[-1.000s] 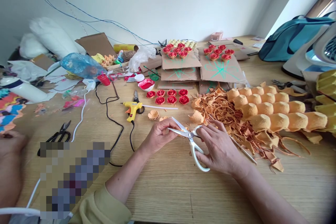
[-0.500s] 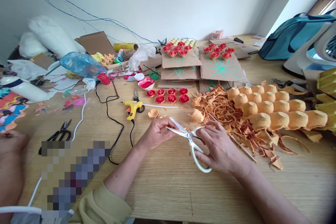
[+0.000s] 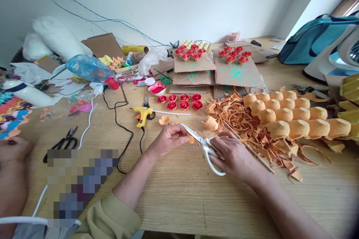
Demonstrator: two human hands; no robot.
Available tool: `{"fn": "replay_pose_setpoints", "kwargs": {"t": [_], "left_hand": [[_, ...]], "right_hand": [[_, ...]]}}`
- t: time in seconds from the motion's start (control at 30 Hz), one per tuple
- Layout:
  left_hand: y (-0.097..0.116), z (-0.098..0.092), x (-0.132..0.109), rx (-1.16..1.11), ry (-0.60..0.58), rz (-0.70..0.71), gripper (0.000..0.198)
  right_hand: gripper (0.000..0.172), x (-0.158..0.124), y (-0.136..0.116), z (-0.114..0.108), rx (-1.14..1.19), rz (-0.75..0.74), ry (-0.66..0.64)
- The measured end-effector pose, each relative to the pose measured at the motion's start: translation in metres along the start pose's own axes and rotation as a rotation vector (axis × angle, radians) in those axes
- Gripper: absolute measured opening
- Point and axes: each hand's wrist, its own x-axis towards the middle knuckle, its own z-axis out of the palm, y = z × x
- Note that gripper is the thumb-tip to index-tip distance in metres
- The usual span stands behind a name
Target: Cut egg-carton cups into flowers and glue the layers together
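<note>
Between the thumb and fingers of my left hand (image 3: 169, 140) is a small orange piece of egg carton (image 3: 192, 139), partly hidden by the fingers. My right hand (image 3: 234, 153) grips a pair of white-handled scissors (image 3: 201, 140), fingers and thumb in the loops. The blades point left, nearly closed, at the piece's upper edge. Just beyond my left hand sits an orange cut carton cup (image 3: 164, 120). A yellow glue gun (image 3: 143, 115) lies left of that cup. Several red flowers (image 3: 184, 105) stand in two rows farther back.
Orange trimmings (image 3: 238, 115) are heaped beside an orange egg tray (image 3: 304, 119) at right. Cardboard sheets (image 3: 238, 73) with red flowers stand behind. Left lie black-handled scissors (image 3: 63, 143), cables and a bowl of red paint (image 3: 157, 89). Another person's hand (image 3: 17, 149) rests at far left.
The scissor blades have gone from spread to nearly closed. More of the orange piece now shows below them, and the scissor handles have come closer together.
</note>
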Motion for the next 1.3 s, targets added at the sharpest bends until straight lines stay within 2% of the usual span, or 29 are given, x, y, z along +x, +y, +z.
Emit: {"fn": "replay_pose_setpoints", "kwargs": {"t": [0.27, 0.47, 0.63, 0.83, 1.0, 1.1, 1.2, 1.3], "left_hand": [[-0.005, 0.002, 0.001, -0.007, 0.005, -0.048, 0.022], [-0.011, 0.004, 0.000, -0.095, 0.004, -0.087, 0.020], [-0.010, 0.010, -0.001, -0.098, -0.012, -0.121, 0.023], [-0.008, 0.024, -0.002, -0.075, -0.108, -0.123, 0.028], [-0.013, 0.032, -0.004, -0.139, -0.114, -0.150, 0.030], [-0.016, 0.034, -0.005, -0.212, -0.130, -0.153, 0.035], [-0.018, 0.036, -0.006, -0.298, -0.159, -0.141, 0.045], [-0.019, 0.040, -0.006, -0.353, -0.154, -0.125, 0.052]], "right_hand": [[0.029, 0.003, 0.004, -0.002, 0.157, 0.201, 0.058], [0.021, 0.005, -0.004, -0.006, 0.574, 0.395, 0.039], [0.022, 0.005, -0.002, -0.003, 0.890, 0.435, 0.049], [0.032, 0.007, -0.005, 0.005, 0.933, 0.439, 0.157], [0.027, 0.009, -0.011, 0.012, 0.917, 0.456, 0.128], [0.030, 0.009, -0.011, 0.015, 1.023, 0.496, 0.127], [0.037, 0.011, -0.010, 0.015, 1.171, 0.547, 0.193], [0.041, 0.014, -0.011, 0.011, 1.218, 0.584, 0.264]]}}
